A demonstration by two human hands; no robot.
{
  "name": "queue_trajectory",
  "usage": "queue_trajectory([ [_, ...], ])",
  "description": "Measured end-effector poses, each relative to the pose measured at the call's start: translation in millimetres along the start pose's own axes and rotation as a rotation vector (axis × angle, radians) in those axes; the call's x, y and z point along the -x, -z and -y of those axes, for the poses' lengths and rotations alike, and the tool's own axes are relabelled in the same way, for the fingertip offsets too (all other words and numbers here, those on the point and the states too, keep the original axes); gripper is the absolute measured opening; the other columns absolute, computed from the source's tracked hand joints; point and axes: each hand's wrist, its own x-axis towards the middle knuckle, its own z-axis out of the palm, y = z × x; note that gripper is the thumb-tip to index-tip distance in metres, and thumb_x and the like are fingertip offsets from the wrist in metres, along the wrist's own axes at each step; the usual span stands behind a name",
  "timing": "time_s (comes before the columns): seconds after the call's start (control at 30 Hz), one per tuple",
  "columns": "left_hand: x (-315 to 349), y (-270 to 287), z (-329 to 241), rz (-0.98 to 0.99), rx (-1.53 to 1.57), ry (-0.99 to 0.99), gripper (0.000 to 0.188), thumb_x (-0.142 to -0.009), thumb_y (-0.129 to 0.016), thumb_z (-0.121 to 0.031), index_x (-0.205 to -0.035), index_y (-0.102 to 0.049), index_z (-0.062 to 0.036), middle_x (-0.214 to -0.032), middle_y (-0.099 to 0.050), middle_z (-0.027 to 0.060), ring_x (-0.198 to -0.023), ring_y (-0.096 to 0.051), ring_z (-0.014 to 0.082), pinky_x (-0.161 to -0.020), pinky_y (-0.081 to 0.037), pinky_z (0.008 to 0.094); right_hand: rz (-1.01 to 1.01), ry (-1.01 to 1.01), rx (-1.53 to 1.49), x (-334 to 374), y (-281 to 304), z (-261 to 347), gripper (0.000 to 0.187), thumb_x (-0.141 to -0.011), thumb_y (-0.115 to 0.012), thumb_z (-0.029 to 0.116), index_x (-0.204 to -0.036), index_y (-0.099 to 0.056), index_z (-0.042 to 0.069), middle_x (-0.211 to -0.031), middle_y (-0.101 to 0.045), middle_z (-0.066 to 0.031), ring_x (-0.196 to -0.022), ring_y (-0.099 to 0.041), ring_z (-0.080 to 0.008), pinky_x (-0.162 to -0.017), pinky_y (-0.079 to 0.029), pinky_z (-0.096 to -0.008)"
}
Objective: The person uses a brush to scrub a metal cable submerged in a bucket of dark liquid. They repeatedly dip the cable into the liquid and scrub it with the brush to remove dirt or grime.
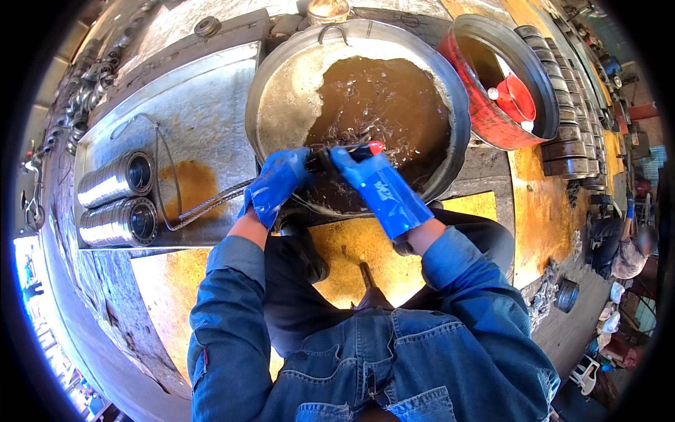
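Both my hands wear blue rubber gloves and are close together over the near side of a wide round metal basin (251, 116) of brown, foamy liquid (383, 98). My left hand (281, 181) has its fingers closed around the left end of a dark object (320, 160). My right hand (373, 179) is closed on the same dark piece or one touching it, and a red tip (376, 147) sticks out past its fingers. The gloves hide most of its shape. A twisted metal rod (218, 199) runs from beside the left glove onto the tray; whether that hand touches it is hidden.
Left of the basin, a metal tray (204, 105) bears two stacks of shiny rings (116, 179). A red drum (464, 91) holding a red funnel-like piece (515, 98) stands right, beside stacked dark rings (562, 105). Another person (626, 253) sits far right.
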Motion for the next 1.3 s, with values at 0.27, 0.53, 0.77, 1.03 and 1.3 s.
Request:
queue_trajectory([
  [0.27,9,-5,-3,-0.117,0.035,-0.064,0.05,-0.083,-0.08,-0.024,-0.13,-0.068,-0.0141,-0.116,-0.074,0.0187,-0.112,-0.07,0.0344,-0.095,-0.053,0.0423,-0.03,-0.143,-0.058,18,3,12,0.044,-0.093,-0.071,0.045,-0.096,-0.078,0.003,-0.079,-0.076,-0.0105,-0.07,-0.07,-0.0189,-0.067,-0.055,-0.0346],
  [0.53,3,4,-10,0.065,0.065,0.055,0.053,-0.08,-0.081,-0.027,-0.129,-0.069,-0.0131,-0.12,-0.074,0.0148,-0.114,-0.07,0.03,-0.098,-0.053,0.039,-0.191,0.084,0.341,-65,78,-69,0.045,-0.094,-0.066,0.052,-0.108,-0.076,0.01,-0.095,-0.077,-0.0156,-0.088,-0.073,-0.0344,-0.079,-0.057,-0.0439],
  [0.77,0,6,-15,0.063,-0.009,0.056,0.052,-0.08,-0.081,-0.031,-0.126,-0.07,-0.0108,-0.116,-0.074,0.0183,-0.111,-0.069,0.0355,-0.096,-0.053,0.0434,-0.242,-0.033,0.419,-73,90,-41,0.044,-0.094,-0.067,0.049,-0.102,-0.077,0.007,-0.085,-0.076,-0.012,-0.077,-0.07,-0.025,-0.07,-0.056,-0.0381],
  [1.03,-6,2,-15,0.111,-0.001,0.092,0.042,-0.08,-0.082,-0.03,-0.116,-0.073,-0.0101,-0.111,-0.075,0.0166,-0.106,-0.072,0.0334,-0.09,-0.055,0.042,-0.038,-0.016,-0.116,26,15,8,0.034,-0.097,-0.071,0.038,-0.105,-0.079,0.006,-0.085,-0.078,-0.0081,-0.078,-0.071,-0.0158,-0.074,-0.056,-0.0328],
  [1.3,5,7,-12,0.09,-0.041,0.059,0.044,-0.081,-0.08,-0.033,-0.117,-0.074,-0.0105,-0.111,-0.076,0.0153,-0.106,-0.072,0.0315,-0.091,-0.055,0.0417,-0.033,-0.026,0.202,-20,49,-23,0.044,-0.093,-0.069,0.047,-0.102,-0.076,0.005,-0.088,-0.075,-0.0187,-0.085,-0.074,-0.0304,-0.079,-0.058,-0.0408],
])
